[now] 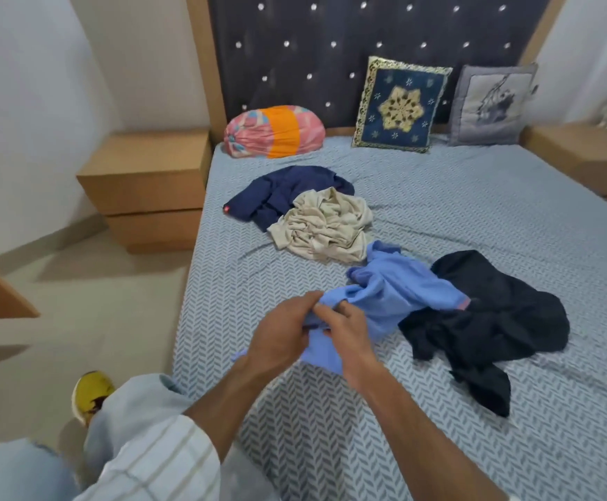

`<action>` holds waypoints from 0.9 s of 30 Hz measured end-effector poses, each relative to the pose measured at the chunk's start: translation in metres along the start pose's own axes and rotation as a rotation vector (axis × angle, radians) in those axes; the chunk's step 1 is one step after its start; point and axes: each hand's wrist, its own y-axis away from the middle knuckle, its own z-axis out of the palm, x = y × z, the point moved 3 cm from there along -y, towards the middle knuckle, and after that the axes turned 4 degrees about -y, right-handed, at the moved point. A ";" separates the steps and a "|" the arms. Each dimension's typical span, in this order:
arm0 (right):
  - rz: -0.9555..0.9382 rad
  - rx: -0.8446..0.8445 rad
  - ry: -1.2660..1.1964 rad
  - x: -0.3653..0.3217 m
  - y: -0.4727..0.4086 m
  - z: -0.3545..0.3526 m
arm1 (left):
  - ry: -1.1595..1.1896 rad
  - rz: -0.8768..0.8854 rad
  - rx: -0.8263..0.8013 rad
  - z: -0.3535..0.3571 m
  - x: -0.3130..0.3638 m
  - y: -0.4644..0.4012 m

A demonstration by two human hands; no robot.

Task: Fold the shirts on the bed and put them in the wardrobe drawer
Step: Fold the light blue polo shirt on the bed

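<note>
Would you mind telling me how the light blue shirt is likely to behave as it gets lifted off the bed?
Probably floppy: the light blue shirt already bunches between the left hand and right hand. Likely light. It may drag the black shirt, which it overlaps.

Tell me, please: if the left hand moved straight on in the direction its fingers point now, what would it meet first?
The left hand points up and right, already gripping the light blue shirt. Going on, it would push further into that shirt; beyond lies the black shirt, though depth is hard to judge.
</note>
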 end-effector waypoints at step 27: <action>-0.175 -0.586 0.703 -0.034 -0.026 0.114 | 1.025 -0.129 0.384 -0.268 0.030 -0.049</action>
